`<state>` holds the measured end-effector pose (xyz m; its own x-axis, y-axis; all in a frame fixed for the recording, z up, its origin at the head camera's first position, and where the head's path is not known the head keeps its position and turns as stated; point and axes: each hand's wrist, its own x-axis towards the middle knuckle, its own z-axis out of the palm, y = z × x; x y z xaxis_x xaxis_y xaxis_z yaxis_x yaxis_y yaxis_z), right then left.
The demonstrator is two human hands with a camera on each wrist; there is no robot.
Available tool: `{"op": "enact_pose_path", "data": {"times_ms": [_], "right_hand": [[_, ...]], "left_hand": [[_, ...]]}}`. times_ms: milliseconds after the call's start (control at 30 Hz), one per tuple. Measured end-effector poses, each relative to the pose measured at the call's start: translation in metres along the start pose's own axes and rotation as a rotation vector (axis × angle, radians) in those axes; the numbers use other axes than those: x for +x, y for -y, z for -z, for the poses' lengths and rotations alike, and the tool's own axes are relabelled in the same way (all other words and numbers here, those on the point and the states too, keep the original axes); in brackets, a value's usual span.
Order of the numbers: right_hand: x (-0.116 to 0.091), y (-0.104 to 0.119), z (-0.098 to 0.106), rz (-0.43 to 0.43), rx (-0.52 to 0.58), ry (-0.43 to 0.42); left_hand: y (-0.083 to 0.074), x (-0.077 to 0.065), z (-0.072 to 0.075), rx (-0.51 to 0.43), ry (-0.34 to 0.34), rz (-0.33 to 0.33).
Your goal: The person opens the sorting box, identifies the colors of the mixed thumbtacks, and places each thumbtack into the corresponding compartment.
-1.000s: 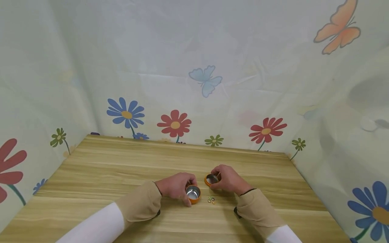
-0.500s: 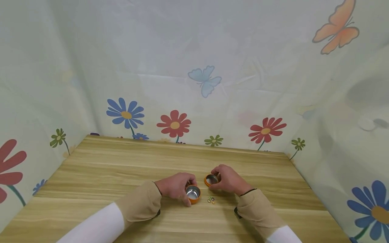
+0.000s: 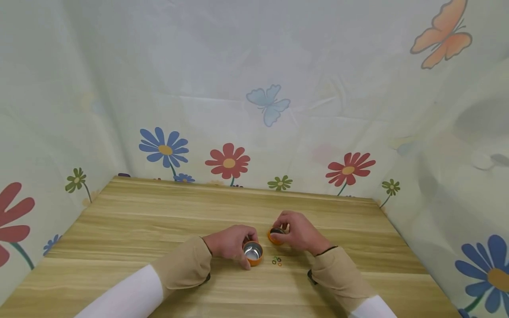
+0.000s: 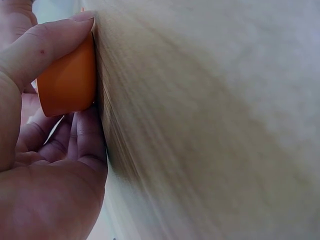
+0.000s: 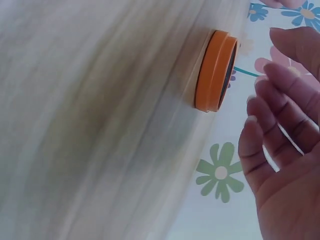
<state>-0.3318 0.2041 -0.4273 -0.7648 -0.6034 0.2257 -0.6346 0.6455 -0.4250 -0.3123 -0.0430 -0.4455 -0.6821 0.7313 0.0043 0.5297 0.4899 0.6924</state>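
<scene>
On the wooden surface (image 3: 159, 212): one orange cup (image 3: 253, 253), one orange lid (image 5: 211, 72), four small rings (image 3: 279, 259)

The left hand (image 3: 230, 243) curls round the upright cup, probably light, stiff and slick, best held by its outer wall. The lid, open side up, should pinch easily at its rim; the right hand (image 3: 301, 232) hangs just beside it, fingers relaxed and parted, holding nothing.
</scene>
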Motion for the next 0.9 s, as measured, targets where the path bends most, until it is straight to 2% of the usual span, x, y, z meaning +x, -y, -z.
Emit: {"op": "enact_pose_path", "data": {"times_ms": [300, 533, 667, 900], "right_hand": [[-0.001, 0.009, 0.001, 0.157, 0.0, 0.061], [-0.001, 0.015, 0.001, 0.188, -0.034, 0.135], [-0.003, 0.015, 0.001, 0.209, -0.042, 0.147], [-0.007, 0.017, 0.004, 0.22, -0.014, 0.189]], "left_hand": [[0.0, -0.001, -0.001, -0.008, -0.003, -0.028], [0.001, 0.0, -0.001, -0.008, -0.004, -0.025], [0.002, 0.0, -0.001, -0.018, 0.001, -0.018], [0.002, 0.001, -0.001, -0.013, -0.004, 0.002]]}}
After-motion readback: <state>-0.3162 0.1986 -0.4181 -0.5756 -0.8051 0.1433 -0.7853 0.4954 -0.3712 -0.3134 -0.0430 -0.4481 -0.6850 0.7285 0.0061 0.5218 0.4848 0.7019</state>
